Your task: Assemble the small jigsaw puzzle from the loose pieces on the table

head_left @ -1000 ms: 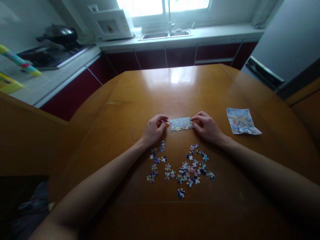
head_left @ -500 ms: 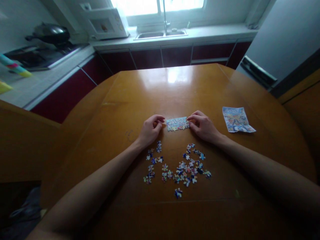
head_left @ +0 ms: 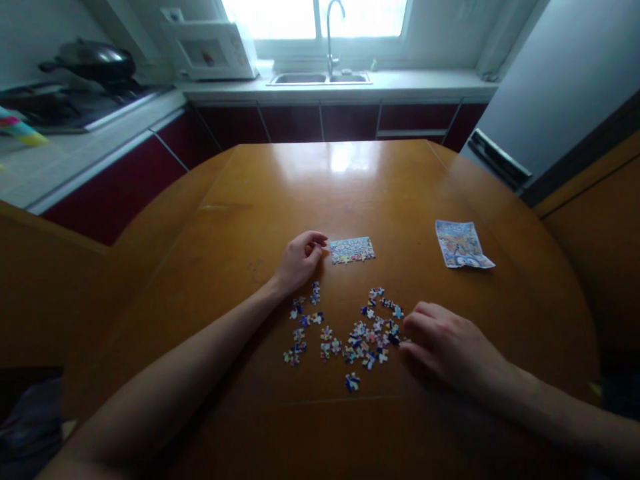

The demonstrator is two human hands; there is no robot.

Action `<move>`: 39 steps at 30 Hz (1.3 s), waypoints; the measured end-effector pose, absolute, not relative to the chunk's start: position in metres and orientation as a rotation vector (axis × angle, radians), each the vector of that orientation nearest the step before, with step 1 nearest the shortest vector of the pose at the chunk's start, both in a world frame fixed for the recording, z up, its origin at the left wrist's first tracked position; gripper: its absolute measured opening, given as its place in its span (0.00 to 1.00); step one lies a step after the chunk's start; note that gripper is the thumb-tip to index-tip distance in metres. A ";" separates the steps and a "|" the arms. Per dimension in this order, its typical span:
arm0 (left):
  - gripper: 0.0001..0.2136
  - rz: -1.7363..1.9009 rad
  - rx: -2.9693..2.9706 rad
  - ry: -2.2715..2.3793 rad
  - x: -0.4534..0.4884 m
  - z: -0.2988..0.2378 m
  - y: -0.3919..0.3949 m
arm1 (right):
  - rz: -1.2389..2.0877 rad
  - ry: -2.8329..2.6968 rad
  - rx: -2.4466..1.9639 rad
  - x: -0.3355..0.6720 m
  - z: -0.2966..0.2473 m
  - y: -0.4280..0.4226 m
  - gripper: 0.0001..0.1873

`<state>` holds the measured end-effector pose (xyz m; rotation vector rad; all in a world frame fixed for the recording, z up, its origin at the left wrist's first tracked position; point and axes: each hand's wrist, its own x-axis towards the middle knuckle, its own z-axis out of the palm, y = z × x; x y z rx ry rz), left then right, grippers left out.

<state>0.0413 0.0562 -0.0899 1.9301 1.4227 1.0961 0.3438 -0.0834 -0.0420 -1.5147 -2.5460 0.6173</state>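
A small joined strip of jigsaw puzzle point(head_left: 352, 250) lies on the wooden table point(head_left: 350, 187). My left hand point(head_left: 299, 260) rests curled at the strip's left end, fingertips touching its edge. Several loose puzzle pieces point(head_left: 350, 337) are scattered nearer to me. My right hand point(head_left: 445, 343) lies at the right edge of that scatter, fingers spread and lowered toward the pieces, holding nothing I can see.
A printed picture sheet point(head_left: 463, 244) lies on the table to the right. Behind the table run a kitchen counter with a sink point(head_left: 320, 78), a microwave point(head_left: 210, 50) and a wok on a stove point(head_left: 95, 63). A grey fridge point(head_left: 550, 87) stands at the right.
My right hand has left the right end of the joined strip and come back toward me to the loose pieces. The left hand has stayed at the strip.
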 end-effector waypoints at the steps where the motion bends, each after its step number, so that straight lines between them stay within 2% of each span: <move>1: 0.09 1.095 1.929 1.420 0.041 -0.090 0.056 | 0.639 -2.548 -1.544 0.346 -0.045 -0.090 0.03; 15: 0.10 1.082 1.920 1.432 0.043 -0.087 0.055 | 0.730 -2.412 -1.653 0.352 -0.053 -0.102 0.09; 25: 0.10 1.106 1.947 1.391 0.041 -0.091 0.056 | 0.857 -2.325 -1.603 0.357 -0.050 -0.102 0.09; 34: 0.05 1.072 2.297 1.350 0.044 -0.086 0.048 | 0.973 -1.934 -1.096 0.334 -0.034 -0.013 0.04; 35: 0.04 1.076 2.320 1.344 0.044 -0.085 0.047 | 1.018 -1.878 -1.069 0.327 -0.034 0.000 0.05; 37: 0.04 1.096 2.343 1.335 0.044 -0.084 0.046 | 1.149 -1.756 -1.008 0.310 -0.038 0.025 0.12; 39: 0.04 1.126 2.350 1.316 0.044 -0.082 0.044 | 1.261 -1.732 -0.954 0.294 -0.047 0.047 0.13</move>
